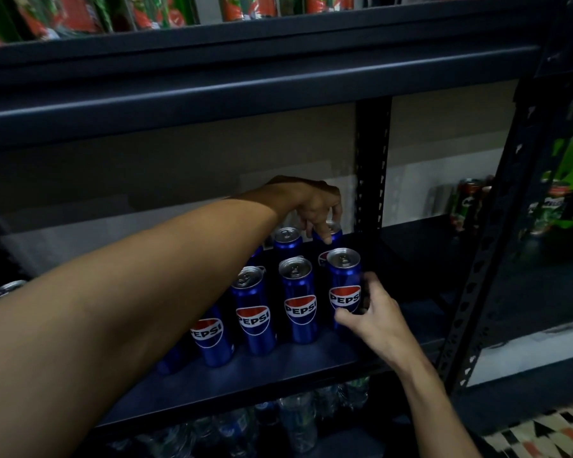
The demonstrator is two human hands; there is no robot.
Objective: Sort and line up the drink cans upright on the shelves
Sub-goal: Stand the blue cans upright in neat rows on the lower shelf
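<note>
**While both hands are on the cans [298,302]: grip notes and a count**

Since these slim cans look full, I'd guess heavyish, stiff, slick and tippy, so grab mid-body or by the rim. Right hand [374,312] curls round the front can [344,285] at the row's right end on the shelf [278,368]. Left hand [315,206] has fingertips pinching the back can [329,231] by its top. Count: four upright in front, at least three behind, and more hidden under the arm [129,292].

Shop or stockroom: dark slotted-steel shelving [371,166] carries ranked Pepsi cans [300,302], red-green cans [245,8], bottled drinks [298,421].
</note>
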